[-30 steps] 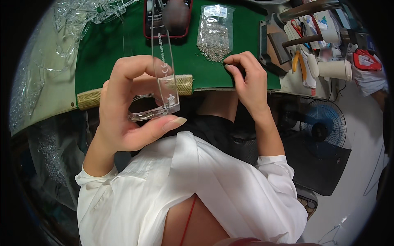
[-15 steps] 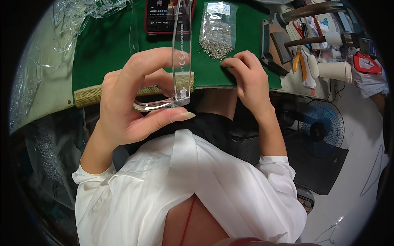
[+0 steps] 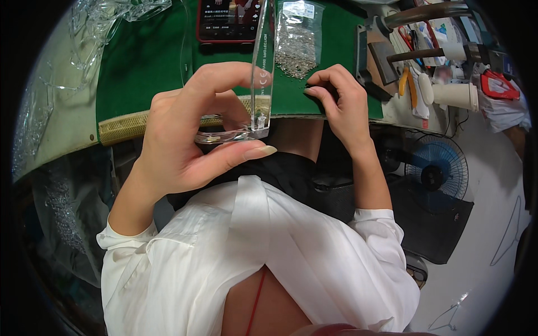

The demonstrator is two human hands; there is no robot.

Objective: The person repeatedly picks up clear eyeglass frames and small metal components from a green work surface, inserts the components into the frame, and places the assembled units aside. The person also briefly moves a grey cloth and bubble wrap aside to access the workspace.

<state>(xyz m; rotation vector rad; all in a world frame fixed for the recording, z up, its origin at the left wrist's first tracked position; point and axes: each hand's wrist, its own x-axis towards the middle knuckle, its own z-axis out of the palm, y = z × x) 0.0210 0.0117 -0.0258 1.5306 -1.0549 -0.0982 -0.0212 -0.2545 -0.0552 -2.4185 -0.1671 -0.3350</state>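
My left hand (image 3: 176, 134) is closed on a clear plastic eyeglass frame (image 3: 261, 78), holding it above the near edge of the bench. One temple arm points up and away, and the hinge corner shows above my thumb. Fingers hide part of the frame front. My right hand (image 3: 344, 106) is over the green mat, thumb and forefinger pinched together; whatever sits between the tips is too small to name. Just beyond those fingertips, tiny metal pieces (image 3: 297, 68), perhaps screws, spill from the mouth of a clear plastic bag (image 3: 298, 31).
A phone (image 3: 228, 40) with its screen lit lies on the green mat (image 3: 143, 67). More clear frames (image 3: 92, 42) are heaped at far left. On the right stand a dark metal bench tool (image 3: 381, 59), yellow-handled pliers (image 3: 412, 87) and a paper cup (image 3: 455, 96). A fan (image 3: 437, 171) is below.
My left hand has shifted right with the eyeglass frame. My right thumb and forefinger have drawn back slightly from the metal pieces and now pinch together. The phone's picture differs.
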